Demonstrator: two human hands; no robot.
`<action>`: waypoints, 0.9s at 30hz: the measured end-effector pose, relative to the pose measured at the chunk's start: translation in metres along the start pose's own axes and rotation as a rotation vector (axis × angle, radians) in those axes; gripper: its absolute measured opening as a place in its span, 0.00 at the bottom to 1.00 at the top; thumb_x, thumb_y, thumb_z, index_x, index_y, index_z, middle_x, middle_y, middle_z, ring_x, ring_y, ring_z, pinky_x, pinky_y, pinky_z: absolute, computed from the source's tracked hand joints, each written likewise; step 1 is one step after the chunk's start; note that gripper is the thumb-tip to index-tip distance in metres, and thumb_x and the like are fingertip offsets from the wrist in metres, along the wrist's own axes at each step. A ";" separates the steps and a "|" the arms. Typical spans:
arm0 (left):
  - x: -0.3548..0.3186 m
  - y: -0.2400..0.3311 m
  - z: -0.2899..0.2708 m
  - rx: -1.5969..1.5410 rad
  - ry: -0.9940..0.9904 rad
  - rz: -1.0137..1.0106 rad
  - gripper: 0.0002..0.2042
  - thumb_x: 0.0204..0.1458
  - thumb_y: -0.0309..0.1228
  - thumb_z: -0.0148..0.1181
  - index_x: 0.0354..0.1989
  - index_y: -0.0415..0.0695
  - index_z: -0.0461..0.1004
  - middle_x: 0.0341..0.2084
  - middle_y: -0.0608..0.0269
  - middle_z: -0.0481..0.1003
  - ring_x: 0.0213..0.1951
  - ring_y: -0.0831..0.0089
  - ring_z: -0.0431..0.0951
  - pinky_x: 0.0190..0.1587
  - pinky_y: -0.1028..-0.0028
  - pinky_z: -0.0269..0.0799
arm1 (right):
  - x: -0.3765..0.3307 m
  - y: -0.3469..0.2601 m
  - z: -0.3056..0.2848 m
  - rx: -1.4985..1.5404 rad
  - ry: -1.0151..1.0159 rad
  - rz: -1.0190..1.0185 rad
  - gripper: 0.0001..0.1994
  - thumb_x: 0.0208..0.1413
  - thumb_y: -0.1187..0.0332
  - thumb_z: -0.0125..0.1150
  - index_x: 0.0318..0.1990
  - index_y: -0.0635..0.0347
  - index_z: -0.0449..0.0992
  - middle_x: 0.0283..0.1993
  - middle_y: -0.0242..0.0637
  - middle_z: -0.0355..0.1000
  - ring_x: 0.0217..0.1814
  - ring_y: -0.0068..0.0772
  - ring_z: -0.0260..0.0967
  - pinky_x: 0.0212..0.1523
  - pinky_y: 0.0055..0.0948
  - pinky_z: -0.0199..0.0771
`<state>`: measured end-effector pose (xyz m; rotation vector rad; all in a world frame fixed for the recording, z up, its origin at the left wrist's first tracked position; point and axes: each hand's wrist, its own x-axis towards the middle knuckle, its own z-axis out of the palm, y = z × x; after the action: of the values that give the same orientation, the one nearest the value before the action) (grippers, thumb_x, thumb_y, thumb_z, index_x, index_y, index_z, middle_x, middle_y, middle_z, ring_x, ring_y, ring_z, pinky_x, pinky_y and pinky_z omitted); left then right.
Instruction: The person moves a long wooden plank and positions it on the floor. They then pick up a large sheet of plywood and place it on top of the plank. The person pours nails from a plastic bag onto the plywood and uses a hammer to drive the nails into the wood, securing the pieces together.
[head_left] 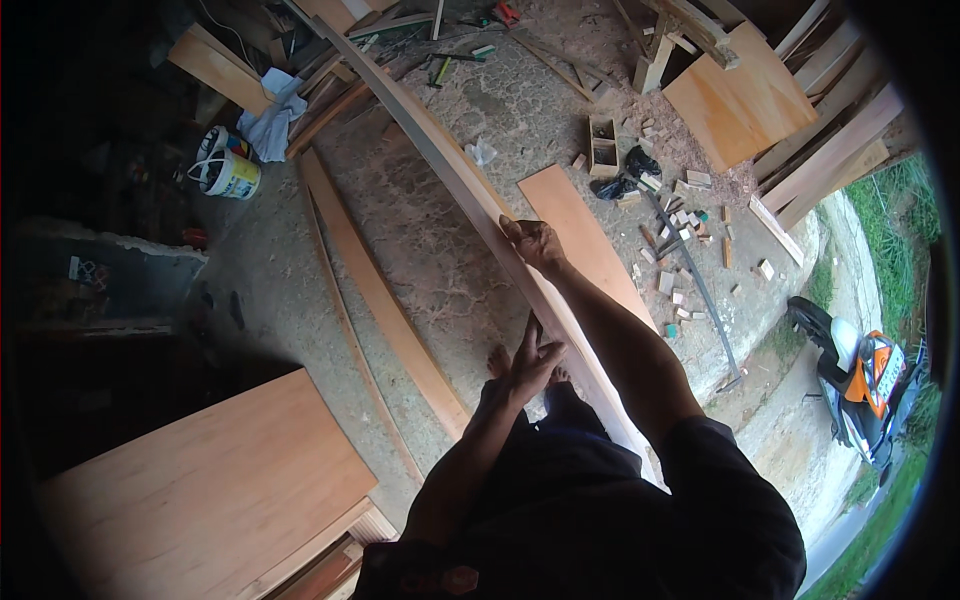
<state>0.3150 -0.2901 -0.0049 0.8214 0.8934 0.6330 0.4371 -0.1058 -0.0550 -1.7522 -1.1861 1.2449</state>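
A long, narrow wooden board [447, 150] runs at a slant from the far left, past my body, to the lower right, raised off the floor. My right hand [537, 246] grips it at mid-length, thumb on the near face and fingers bent over the far edge. Closer to my body, my left hand [535, 364] holds the lower left edge, its fingers partly hidden along the board's side. My bare feet [499, 361] show beneath, on the floor.
Planks [375, 280] lie on the left floor, and a flat panel [585, 235] lies right of the board. Wood offcuts [685, 220], a divided wooden box [603, 146] and a long metal clamp [697, 280] are farther right. A plywood-topped table [210, 480] stands lower left; a motorcycle [865, 375] is outside.
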 end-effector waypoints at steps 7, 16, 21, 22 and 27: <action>0.002 -0.006 -0.002 -0.029 -0.020 0.010 0.40 0.60 0.21 0.53 0.75 0.42 0.33 0.71 0.43 0.45 0.68 0.61 0.58 0.65 0.62 0.64 | 0.004 0.012 -0.002 0.026 -0.032 -0.101 0.25 0.59 0.43 0.60 0.40 0.60 0.83 0.37 0.44 0.81 0.38 0.33 0.78 0.43 0.33 0.75; 0.018 -0.031 -0.011 0.127 -0.054 0.152 0.41 0.58 0.23 0.55 0.76 0.49 0.36 0.65 0.53 0.57 0.55 0.71 0.68 0.54 0.70 0.70 | -0.074 0.006 -0.062 -0.045 -0.118 -0.070 0.16 0.61 0.58 0.63 0.50 0.59 0.81 0.32 0.31 0.79 0.32 0.23 0.73 0.33 0.23 0.74; 0.013 -0.023 -0.004 0.025 -0.074 0.175 0.41 0.60 0.24 0.55 0.76 0.49 0.34 0.65 0.56 0.59 0.55 0.72 0.67 0.52 0.71 0.68 | -0.205 0.046 -0.110 0.201 -0.404 -0.003 0.48 0.53 0.29 0.53 0.58 0.75 0.71 0.51 0.56 0.76 0.56 0.44 0.74 0.57 0.33 0.72; 0.014 -0.026 -0.003 0.047 -0.071 0.170 0.41 0.60 0.25 0.54 0.76 0.47 0.34 0.66 0.53 0.57 0.57 0.69 0.67 0.55 0.70 0.68 | -0.216 0.054 -0.113 0.195 -0.372 0.023 0.44 0.55 0.31 0.53 0.57 0.72 0.73 0.49 0.54 0.77 0.52 0.40 0.75 0.53 0.32 0.73; 0.009 -0.016 0.000 -0.002 -0.067 0.060 0.38 0.62 0.25 0.54 0.75 0.46 0.38 0.65 0.58 0.58 0.60 0.71 0.64 0.58 0.71 0.66 | -0.238 0.065 -0.115 0.097 -0.265 0.072 0.29 0.63 0.41 0.53 0.53 0.60 0.79 0.40 0.43 0.80 0.34 0.28 0.74 0.37 0.29 0.74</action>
<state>0.3220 -0.2918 -0.0214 0.8650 0.8096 0.6552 0.5341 -0.3530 0.0031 -1.6074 -1.1950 1.5885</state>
